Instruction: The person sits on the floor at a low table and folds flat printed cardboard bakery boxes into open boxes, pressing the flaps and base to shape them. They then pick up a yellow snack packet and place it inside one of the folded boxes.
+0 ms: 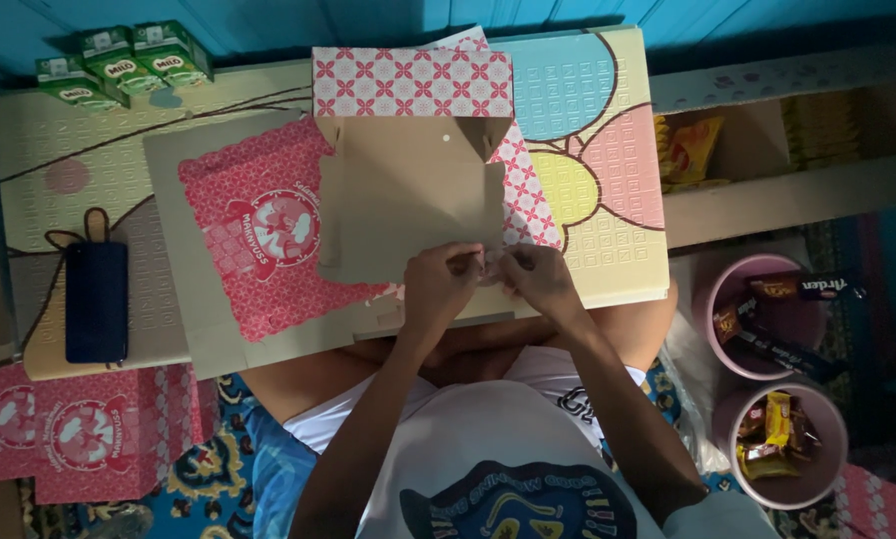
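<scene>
A half-folded cardboard box (pixel 408 190), brown inside and pink-patterned outside, lies open on a low pastel table (pixel 608 130). My left hand (pixel 440 284) and my right hand (pixel 538 279) meet at the box's near edge, fingers pinched on its front flap. A flat, unfolded pink box blank (pixel 258 240) with a round emblem lies just left of the box, partly under it.
Three green drink cartons (pixel 119 65) stand at the table's far left corner. A dark phone (pixel 96 299) lies on the left. Folded pink boxes (pixel 69 429) sit on the floor at left. Two pink tubs (pixel 767 309) (pixel 782 439) with snack packets stand right, beside a cardboard tray (pixel 787 190).
</scene>
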